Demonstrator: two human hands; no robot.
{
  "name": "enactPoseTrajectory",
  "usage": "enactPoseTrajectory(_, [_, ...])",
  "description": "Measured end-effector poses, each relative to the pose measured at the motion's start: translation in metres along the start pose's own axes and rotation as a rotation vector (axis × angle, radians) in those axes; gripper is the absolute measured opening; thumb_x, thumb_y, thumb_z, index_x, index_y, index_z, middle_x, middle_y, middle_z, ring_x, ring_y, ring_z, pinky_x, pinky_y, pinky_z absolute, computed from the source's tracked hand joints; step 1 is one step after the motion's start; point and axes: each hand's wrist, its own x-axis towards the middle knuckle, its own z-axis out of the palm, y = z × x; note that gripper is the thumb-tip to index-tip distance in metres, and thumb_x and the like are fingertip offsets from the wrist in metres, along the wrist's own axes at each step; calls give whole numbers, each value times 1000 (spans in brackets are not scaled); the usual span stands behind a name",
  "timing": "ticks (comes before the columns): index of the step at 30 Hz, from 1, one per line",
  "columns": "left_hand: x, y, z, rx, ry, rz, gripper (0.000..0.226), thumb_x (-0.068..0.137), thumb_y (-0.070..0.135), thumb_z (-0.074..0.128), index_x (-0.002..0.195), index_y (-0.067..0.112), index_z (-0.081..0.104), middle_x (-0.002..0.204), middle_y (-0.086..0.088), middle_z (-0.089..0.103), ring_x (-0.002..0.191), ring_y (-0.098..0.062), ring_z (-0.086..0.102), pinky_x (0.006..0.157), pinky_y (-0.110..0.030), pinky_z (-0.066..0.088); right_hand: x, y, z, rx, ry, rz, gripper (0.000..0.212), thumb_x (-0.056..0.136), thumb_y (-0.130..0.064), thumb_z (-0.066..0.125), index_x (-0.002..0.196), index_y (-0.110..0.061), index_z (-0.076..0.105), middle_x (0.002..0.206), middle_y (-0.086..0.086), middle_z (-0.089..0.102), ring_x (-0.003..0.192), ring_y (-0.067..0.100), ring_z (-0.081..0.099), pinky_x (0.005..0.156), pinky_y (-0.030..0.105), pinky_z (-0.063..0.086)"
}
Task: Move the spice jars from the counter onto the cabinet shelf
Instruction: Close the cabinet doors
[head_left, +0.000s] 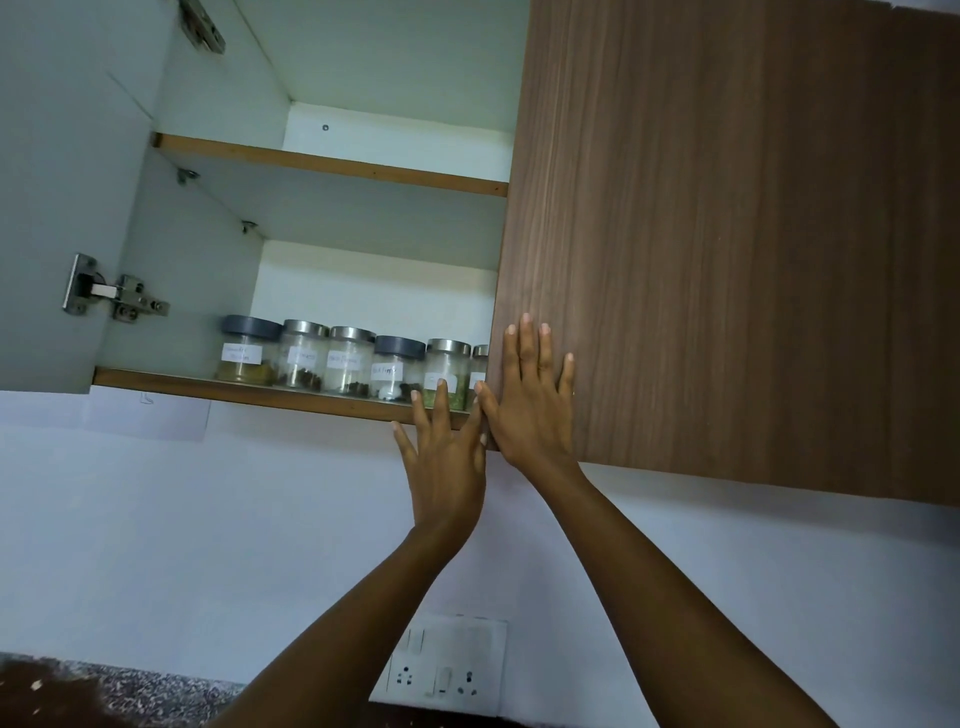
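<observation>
Several labelled glass spice jars stand in a row on the cabinet's bottom shelf (208, 384): a grey-lidded one (248, 349) at the left, steel-lidded ones (301, 356) beside it, another grey-lidded jar (396, 370), and one with green contents (447, 371) partly behind my fingers. The rightmost jar (479, 364) is mostly hidden by the wooden door (727, 234). My right hand (535, 400) lies flat on that door near its lower left corner, fingers straight. My left hand (447, 457) is raised with fingers spread at the shelf's front edge, holding nothing.
The left door (52, 208) stands open, with a metal hinge (114, 293) on it. An upper shelf (332, 166) shows nothing on it from below. A wall socket panel (447, 660) sits beneath, and a speckled counter (104, 686) shows at the bottom left.
</observation>
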Motion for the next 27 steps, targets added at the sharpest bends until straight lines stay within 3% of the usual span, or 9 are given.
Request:
enactPoseTrajectory(8, [-1, -5, 8, -57, 0, 65, 49, 100, 30, 28, 147, 20, 23, 155, -4, 20, 145, -29, 3, 114, -48, -5, 2, 4, 15, -18, 43, -15, 75, 85, -57, -6, 145, -13, -13, 156, 9, -15, 141, 25, -19, 111, 46, -13])
enactPoseTrajectory(11, [-2, -6, -1, -3, -60, 125, 52, 100, 22, 36, 149, 19, 18, 157, -3, 15, 146, -26, -1, 114, -45, -8, 1, 3, 11, -4, 15, -22, 72, 94, -55, 10, 146, -11, -12, 155, 10, -16, 142, 26, -18, 111, 46, -13])
enactPoseTrajectory(14, [-8, -11, -25, -7, -62, 241, 54, 94, 11, 45, 145, 21, 31, 152, -1, 31, 146, -25, 9, 116, -47, -2, 0, 2, 0, 54, -9, -49, 72, 96, -50, 26, 148, -11, -6, 156, 10, -14, 143, 27, -15, 113, 45, -10])
enactPoseTrajectory(17, [-5, -21, -62, -23, -41, 296, 40, 86, 6, 53, 122, 20, 60, 128, -1, 59, 132, -24, 40, 115, -44, 11, -3, 2, -10, 183, 37, -55, 58, 95, -36, 42, 145, -11, 27, 157, 11, 10, 144, 30, 4, 115, 45, 4])
enactPoseTrajectory(20, [1, -30, -104, -35, -21, 252, 29, 85, 5, 54, 107, 17, 69, 106, 0, 69, 104, -21, 59, 104, -36, 35, -11, -8, -16, 328, 182, -74, 33, 82, -15, 58, 113, -4, 61, 135, 18, 49, 124, 38, 43, 99, 48, 38])
enactPoseTrajectory(22, [1, -33, -129, -33, -16, 227, 27, 87, 7, 52, 105, 16, 69, 103, 0, 70, 99, -20, 60, 91, -36, 45, -17, -23, -23, 430, 256, -105, 23, 74, -9, 56, 94, -2, 65, 110, 16, 63, 98, 37, 58, 82, 43, 46])
enactPoseTrajectory(24, [-3, -36, -153, -20, -13, 205, 26, 88, 8, 50, 103, 18, 69, 101, 4, 70, 96, -16, 61, 83, -37, 49, -23, -43, -37, 537, 304, -160, 19, 71, -9, 53, 85, -3, 65, 92, 12, 66, 82, 34, 61, 74, 38, 48])
enactPoseTrajectory(27, [-11, -42, -189, 26, 7, 186, 25, 88, 12, 48, 99, 20, 69, 95, 7, 70, 89, -13, 64, 77, -38, 52, -31, -85, -59, 685, 352, -261, 18, 73, -11, 54, 86, -6, 66, 88, 7, 69, 79, 29, 62, 74, 35, 47])
